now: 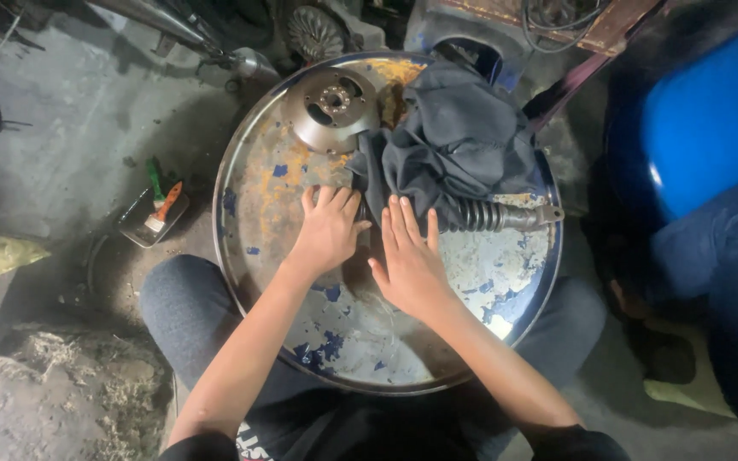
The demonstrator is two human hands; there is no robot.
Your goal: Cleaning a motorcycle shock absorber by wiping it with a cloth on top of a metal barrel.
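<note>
1. Knees in dark trousers (pixel 172 299) nearest the camera, tucked against the near rim of a round drum top.
2. Both forearms stretched forward over that surface (pixel 437 341), a worn metal disc with blue paint flaking off and rust patches toward the far side.
3. Left hand (pixel 328 229) lying palm down near the middle of the surface, fingers together and pointing away, fingertips touching the near edge of a dark grey cloth (pixel 454 141). Released, gripping nothing.
4. Right hand (pixel 410 256) flat just beside the left one, fingers spread and pointing up toward the cloth, fingertips at or just over its hem. Likewise released, gripping nothing.
5. Between and just beyond the two hands, a shock absorber (pixel 493 215) lying on its side across the surface, black coil spring and grey metal end with a mounting eye poking out to the right; left part hidden under the cloth.
6. Cloth bunched in folds over the far right half of the surface.
7. Left of the cloth, near the far rim, a round metal flywheel (pixel 333 107) with cut-out holes, resting on the surface.
8. Off the surface to the left, on the concrete floor, a small tray (pixel 143 224) holding a green-handled and an orange-handled tool.
9. On the right, another person's leg in blue jeans (pixel 728 256) beside a blue rounded object (pixel 711 119).
</note>
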